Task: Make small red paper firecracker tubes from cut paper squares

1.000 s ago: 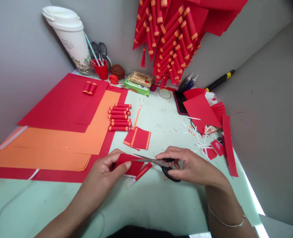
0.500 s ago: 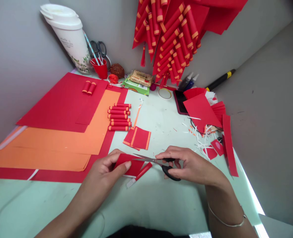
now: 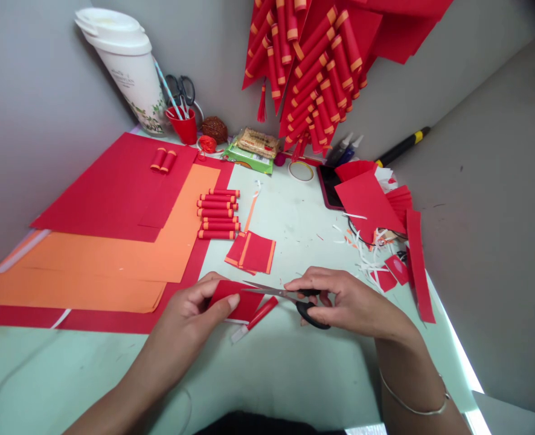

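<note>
Between the thumb and fingers of my left hand (image 3: 204, 308) is a red paper piece (image 3: 238, 305) with a white strip along its near edge. My right hand (image 3: 335, 299) grips black-handled scissors (image 3: 310, 314), their blades slightly parted at the paper's upper right edge. Under the blades, a red tube with a clear cap (image 3: 258, 317) lies on the table. Just beyond, red paper cards with orange edges (image 3: 259, 252) overlap one another. Behind them sits a stack of red paper rolls (image 3: 217, 213) with orange ends.
Red sheets (image 3: 118, 181) and orange sheets (image 3: 99, 260) cover the left side. A phone (image 3: 329, 187), red paper scraps (image 3: 367, 199) and white paper strips (image 3: 371, 263) lie to the right. At the back stand a white cup (image 3: 125, 72) and a red cup (image 3: 183, 127). Red roll decorations (image 3: 317, 78) hang on the wall.
</note>
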`<state>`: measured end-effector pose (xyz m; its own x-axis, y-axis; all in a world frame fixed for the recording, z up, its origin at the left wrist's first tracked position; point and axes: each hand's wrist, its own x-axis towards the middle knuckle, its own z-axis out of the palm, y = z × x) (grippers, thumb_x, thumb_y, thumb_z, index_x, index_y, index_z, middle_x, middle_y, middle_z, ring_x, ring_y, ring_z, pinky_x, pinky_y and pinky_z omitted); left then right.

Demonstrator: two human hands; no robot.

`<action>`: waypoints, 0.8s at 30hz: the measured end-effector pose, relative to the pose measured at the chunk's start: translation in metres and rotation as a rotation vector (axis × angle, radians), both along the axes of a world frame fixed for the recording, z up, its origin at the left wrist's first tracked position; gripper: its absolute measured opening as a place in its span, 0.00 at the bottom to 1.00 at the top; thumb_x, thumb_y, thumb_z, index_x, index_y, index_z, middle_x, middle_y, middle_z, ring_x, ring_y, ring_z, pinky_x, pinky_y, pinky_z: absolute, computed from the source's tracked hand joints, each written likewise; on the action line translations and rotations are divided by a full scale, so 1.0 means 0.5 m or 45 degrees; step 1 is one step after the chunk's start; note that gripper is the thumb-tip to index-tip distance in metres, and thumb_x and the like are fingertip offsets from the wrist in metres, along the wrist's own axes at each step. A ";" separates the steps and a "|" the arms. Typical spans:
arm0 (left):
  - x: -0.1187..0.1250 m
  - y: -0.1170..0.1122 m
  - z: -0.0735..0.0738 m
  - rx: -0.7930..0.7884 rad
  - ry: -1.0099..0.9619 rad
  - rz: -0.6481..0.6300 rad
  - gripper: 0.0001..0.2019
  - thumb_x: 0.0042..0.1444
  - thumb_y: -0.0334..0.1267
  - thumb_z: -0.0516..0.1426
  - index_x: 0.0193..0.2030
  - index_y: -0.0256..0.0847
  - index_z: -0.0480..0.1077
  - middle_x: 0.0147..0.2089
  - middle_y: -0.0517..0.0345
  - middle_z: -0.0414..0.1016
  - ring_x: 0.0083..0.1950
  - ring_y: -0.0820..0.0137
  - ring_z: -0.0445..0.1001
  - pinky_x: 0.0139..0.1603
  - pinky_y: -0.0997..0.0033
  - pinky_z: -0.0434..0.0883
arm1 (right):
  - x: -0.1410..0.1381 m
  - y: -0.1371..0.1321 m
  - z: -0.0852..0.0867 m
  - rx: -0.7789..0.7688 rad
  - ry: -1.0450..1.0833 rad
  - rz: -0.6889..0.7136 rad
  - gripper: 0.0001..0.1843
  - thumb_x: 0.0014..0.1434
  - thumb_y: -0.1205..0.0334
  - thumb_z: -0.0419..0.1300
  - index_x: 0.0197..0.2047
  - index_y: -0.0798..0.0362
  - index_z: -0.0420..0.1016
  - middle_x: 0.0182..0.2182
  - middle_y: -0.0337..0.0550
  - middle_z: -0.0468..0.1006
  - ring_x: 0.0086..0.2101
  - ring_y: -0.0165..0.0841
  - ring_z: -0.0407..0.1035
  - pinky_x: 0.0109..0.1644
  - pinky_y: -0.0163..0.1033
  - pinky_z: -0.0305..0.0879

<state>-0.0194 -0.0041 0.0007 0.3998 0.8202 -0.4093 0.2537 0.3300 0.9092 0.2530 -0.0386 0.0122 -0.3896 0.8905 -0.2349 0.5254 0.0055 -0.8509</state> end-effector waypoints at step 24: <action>0.002 0.001 -0.001 -0.020 -0.063 0.003 0.10 0.61 0.48 0.59 0.38 0.47 0.78 0.41 0.59 0.76 0.45 0.62 0.75 0.47 0.69 0.70 | 0.000 0.002 0.001 -0.045 -0.001 -0.009 0.26 0.54 0.72 0.61 0.54 0.41 0.78 0.37 0.37 0.76 0.33 0.29 0.69 0.38 0.33 0.67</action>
